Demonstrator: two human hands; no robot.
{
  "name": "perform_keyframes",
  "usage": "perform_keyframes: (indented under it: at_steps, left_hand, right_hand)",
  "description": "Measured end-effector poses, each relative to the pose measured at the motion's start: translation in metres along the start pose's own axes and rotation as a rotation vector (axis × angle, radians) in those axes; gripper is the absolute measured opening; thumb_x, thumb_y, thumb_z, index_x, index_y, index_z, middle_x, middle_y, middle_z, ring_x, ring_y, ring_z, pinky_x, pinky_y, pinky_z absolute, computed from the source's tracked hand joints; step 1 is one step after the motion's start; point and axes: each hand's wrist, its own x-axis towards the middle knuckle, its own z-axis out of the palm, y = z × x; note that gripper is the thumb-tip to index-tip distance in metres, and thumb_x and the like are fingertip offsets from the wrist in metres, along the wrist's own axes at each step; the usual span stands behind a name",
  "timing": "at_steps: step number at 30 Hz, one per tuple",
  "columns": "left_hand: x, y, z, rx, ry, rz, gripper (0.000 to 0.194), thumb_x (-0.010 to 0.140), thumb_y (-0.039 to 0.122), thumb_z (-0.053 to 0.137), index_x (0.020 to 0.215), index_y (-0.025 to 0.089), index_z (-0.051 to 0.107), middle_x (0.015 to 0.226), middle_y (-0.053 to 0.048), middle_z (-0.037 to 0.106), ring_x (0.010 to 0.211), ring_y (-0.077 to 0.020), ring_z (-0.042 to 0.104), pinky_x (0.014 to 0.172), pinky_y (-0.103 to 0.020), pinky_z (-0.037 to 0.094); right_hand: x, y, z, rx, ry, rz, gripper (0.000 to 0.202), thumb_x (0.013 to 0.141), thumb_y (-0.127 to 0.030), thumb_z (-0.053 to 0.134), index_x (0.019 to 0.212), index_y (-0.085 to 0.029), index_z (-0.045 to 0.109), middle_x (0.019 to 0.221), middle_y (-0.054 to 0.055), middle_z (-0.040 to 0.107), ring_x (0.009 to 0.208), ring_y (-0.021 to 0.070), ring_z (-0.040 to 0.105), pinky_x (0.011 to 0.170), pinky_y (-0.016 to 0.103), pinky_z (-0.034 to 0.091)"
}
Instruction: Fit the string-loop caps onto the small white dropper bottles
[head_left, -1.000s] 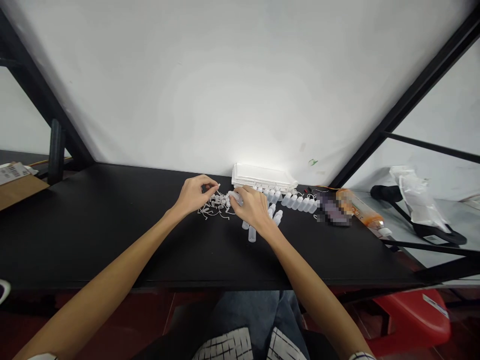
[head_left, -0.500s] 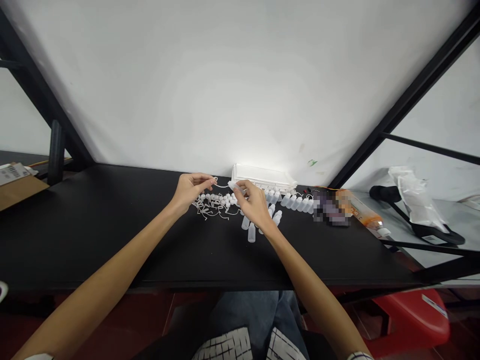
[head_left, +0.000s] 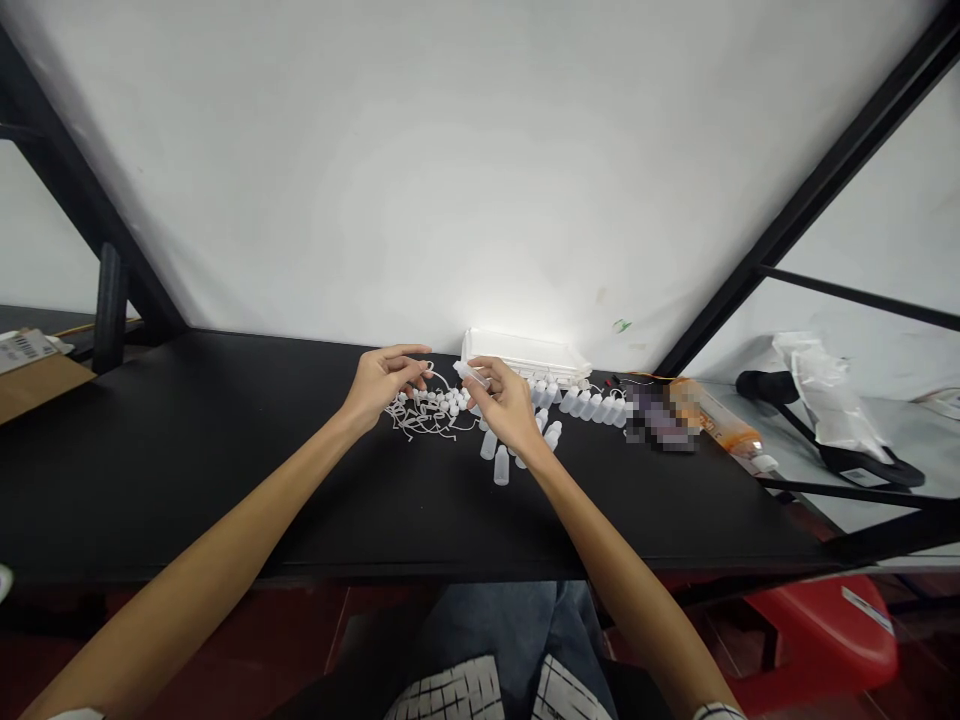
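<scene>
White cord point(head_left: 441, 374) arcs between our two hands above the black worktop point(head_left: 225, 450). Our left hand point(head_left: 379, 388) pinches one end of it between thumb and a finger, with another of its fingers point(head_left: 411, 350) stretched out straight above the pinch. The cord's far end reaches the tip of a small translucent bottle point(head_left: 476, 378); we cannot tell whether they are joined. Our right hand point(head_left: 516, 408) grips this bottle, its fingers point(head_left: 496, 368) closed around it, tilted and clear of the worktop.

Under and between our hands lies a tangled pile point(head_left: 427, 410) of white caps and cords. Just beside our right hand, a few loose bottles point(head_left: 501, 466) lie on the worktop, and a row of bottles point(head_left: 596, 407) runs off to the right. Behind that hand, a white stack point(head_left: 525, 348) rests near the wall point(head_left: 337, 180).
</scene>
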Motion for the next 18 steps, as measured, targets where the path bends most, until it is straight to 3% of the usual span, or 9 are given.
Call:
perform_keyframes:
  at_steps: [4,12,18]
  left_hand:
    - [-0.0015,0.0022,0.0021,-0.102,-0.033,-0.054,0.036,0.070,0.032,0.077,0.101,0.013,0.073,0.077,-0.007,0.070,0.056,-0.0135,0.061,0.048,-0.026,0.045]
    - [-0.0024,0.0028,0.0035,-0.216,-0.094,-0.130,0.027,0.069,0.032,0.080,0.083,0.010,0.076,0.078,-0.011,0.069,0.065,-0.0180,0.066,0.053,-0.028,0.049]
    - [-0.0045,0.0031,0.0063,-0.245,-0.143,-0.110,0.031,0.068,0.031,0.081,0.089,0.009,0.077,0.076,-0.010,0.068,0.065,-0.0167,0.062,0.050,-0.027,0.047]
  right_hand:
    - [-0.0001,-0.0002,-0.0004,0.013,-0.030,0.011,0.030,0.088,-0.034,0.053,0.116,-0.022,0.056,0.076,-0.002,0.063,0.057,0.0110,0.061,0.053,0.022,0.045]
    - [-0.0018,-0.0025,0.0014,-0.047,-0.105,0.005,0.025,0.088,-0.034,0.053,0.109,-0.022,0.059,0.079,-0.001,0.065,0.055,0.0110,0.061,0.055,0.023,0.045]
    - [-0.0024,0.0006,0.0043,-0.056,-0.135,-0.013,0.025,0.090,-0.037,0.052,0.109,-0.023,0.059,0.084,-0.001,0.066,0.056,0.0112,0.063,0.056,0.023,0.045]
